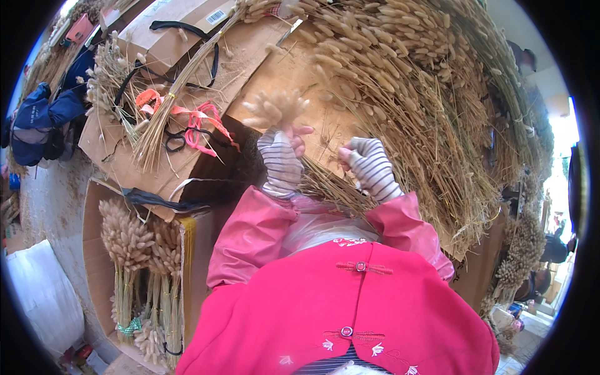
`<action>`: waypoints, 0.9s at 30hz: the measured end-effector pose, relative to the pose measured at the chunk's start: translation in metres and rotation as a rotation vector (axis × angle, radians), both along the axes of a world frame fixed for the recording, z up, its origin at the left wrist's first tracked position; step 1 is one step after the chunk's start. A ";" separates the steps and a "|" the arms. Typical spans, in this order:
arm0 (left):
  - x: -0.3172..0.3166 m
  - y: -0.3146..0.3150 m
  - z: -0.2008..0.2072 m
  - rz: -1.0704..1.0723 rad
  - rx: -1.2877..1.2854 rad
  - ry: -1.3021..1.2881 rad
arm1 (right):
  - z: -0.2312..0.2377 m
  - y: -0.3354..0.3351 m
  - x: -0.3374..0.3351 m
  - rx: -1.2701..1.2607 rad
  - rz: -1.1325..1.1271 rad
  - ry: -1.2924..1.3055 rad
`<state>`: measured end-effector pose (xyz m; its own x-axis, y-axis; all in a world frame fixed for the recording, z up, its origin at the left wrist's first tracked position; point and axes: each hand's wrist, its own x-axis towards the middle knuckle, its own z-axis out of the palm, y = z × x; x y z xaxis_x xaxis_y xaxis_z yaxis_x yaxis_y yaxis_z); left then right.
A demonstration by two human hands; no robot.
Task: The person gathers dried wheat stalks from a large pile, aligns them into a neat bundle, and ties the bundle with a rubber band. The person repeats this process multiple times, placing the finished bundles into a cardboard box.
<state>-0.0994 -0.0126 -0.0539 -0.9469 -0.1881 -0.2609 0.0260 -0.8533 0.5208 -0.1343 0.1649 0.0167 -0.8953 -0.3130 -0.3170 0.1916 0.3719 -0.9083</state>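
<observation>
My left hand (282,156), in a striped fingerless glove, is closed round a small bunch of dried bunny-tail grass (275,107). The fluffy heads fan out above the fingers. To its right, a short gap away, my right hand (373,165) wears a matching glove and has its fingers drawn together. Whether a stem is pinched in them is too small to make out. Loose cut stems (334,187) lie below and between both hands. A large pile of dried bunny-tail grass (387,56) spreads over the board (300,65) beyond and to the right of my right hand.
On a cardboard box (181,169) at the left lie a tied bunch, black straps and pink ribbons (206,125). Below it, an open carton (94,250) holds several upright tied bunches (128,240). A blue bag (44,119) and a white roll (44,294) are at far left.
</observation>
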 end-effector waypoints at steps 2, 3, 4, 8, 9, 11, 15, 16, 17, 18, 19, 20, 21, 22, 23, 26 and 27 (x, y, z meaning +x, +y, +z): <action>-0.001 -0.004 -0.006 -0.069 -0.023 0.016 | 0.004 0.013 -0.001 -0.110 -0.031 -0.035; -0.002 -0.007 -0.009 -0.151 -0.021 0.083 | 0.006 0.016 -0.002 -0.120 -0.025 -0.052; -0.002 -0.011 -0.011 -0.232 -0.028 0.145 | 0.007 0.017 -0.002 -0.146 -0.012 -0.058; -0.003 -0.012 -0.019 -0.198 -0.060 0.171 | 0.011 0.015 0.002 -0.029 -0.054 -0.121; -0.003 -0.012 -0.020 -0.181 -0.064 0.171 | 0.011 0.015 0.003 0.011 -0.081 -0.120; -0.002 -0.011 -0.021 -0.157 -0.076 0.167 | 0.009 0.018 0.003 0.089 -0.104 -0.108; -0.003 -0.010 -0.014 -0.195 0.085 0.207 | -0.004 0.033 0.002 0.279 0.010 -0.040; -0.003 -0.009 -0.012 -0.166 0.103 0.172 | -0.008 0.037 0.002 0.299 0.012 -0.058; -0.002 -0.008 -0.011 -0.137 0.120 0.138 | -0.011 0.042 0.001 0.419 0.086 0.024; -0.002 -0.006 -0.010 -0.054 0.064 0.046 | -0.013 0.046 0.001 0.453 0.057 0.027; -0.001 -0.004 -0.011 -0.009 0.047 0.032 | -0.012 0.053 0.002 0.479 0.119 0.119; 0.000 -0.003 -0.012 0.036 0.029 0.018 | -0.010 0.059 0.004 0.539 0.143 0.165; 0.000 -0.002 -0.015 0.044 0.050 0.082 | -0.006 0.066 0.004 0.597 0.171 0.117; 0.000 -0.003 -0.018 0.054 0.071 0.148 | 0.000 0.072 0.003 0.744 0.234 0.158; -0.002 -0.004 -0.023 0.090 0.034 0.147 | 0.006 0.078 0.004 0.978 0.254 0.268; -0.011 -0.010 -0.036 0.030 0.140 0.297 | 0.027 0.092 -0.001 1.309 0.350 0.100; -0.012 -0.012 -0.038 -0.117 0.332 0.485 | 0.032 0.093 0.000 1.316 0.353 0.067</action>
<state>-0.1114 -0.0249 -0.0919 -0.9821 -0.0577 0.1793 0.0900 -0.9800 0.1777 -0.1342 0.2583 0.0487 -0.8563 -0.0291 -0.5156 -0.1232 0.9811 0.1493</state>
